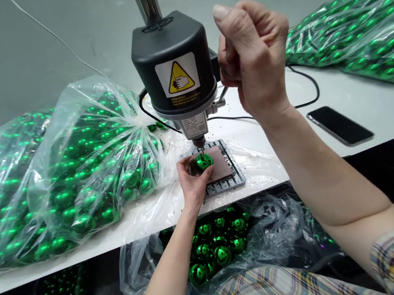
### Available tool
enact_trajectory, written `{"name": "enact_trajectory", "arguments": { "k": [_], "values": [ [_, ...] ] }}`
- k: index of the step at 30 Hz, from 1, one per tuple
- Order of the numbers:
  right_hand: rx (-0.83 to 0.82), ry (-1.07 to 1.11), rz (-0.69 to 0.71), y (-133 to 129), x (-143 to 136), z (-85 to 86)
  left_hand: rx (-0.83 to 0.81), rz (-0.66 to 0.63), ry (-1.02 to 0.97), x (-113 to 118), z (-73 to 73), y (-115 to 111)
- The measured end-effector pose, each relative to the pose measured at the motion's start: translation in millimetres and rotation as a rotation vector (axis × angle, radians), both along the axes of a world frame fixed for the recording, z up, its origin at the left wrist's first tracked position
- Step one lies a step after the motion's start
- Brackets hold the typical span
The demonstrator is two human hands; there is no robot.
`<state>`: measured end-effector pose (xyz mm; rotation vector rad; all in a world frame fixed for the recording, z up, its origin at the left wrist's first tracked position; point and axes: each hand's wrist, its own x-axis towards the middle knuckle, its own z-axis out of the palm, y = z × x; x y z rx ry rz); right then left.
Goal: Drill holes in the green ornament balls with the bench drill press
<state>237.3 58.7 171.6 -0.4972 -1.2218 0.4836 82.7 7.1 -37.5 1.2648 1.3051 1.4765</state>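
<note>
My left hand [194, 181] grips a shiny green ball [204, 161] between thumb and fingers. The ball rests on a pinkish block [221, 163] on the slotted metal base [238, 177] of a drill press. Directly above the ball is the press's chuck [199, 141], with a thin bit reaching down to the ball's top. Beside the black motor housing [171, 55], my right hand [254, 53] is raised and closed in a fist at the press's lever, whose grip is hidden by the fingers.
Clear plastic bags of green balls lie left [72, 174] and right [363, 31] on the white table [278, 87]. A phone [340, 125] lies at the right. An open bag of balls [221, 252] sits below the table edge. Black cable runs behind the press; dark chips are scattered around.
</note>
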Motion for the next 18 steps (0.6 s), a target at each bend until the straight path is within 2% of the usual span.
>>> {"name": "enact_trajectory", "arguments": {
  "k": [2, 7, 12, 18],
  "values": [
    [0.011, 0.001, 0.001, 1, 0, -0.3, 0.02, 0.041, 0.026, 0, 1.5, -2],
    [0.032, 0.013, 0.026, 3, 1, -1.3, 0.001, -0.116, 0.014, 1, 5.3, 1],
    [0.028, -0.02, -0.001, 2, 2, -1.7, -0.03, -0.16, -0.048, -2, 3.9, 5],
    [0.055, -0.053, -0.12, -15, 1, -19.0, -0.022, -0.173, -0.096, 0, 3.0, 3]
  ]
}}
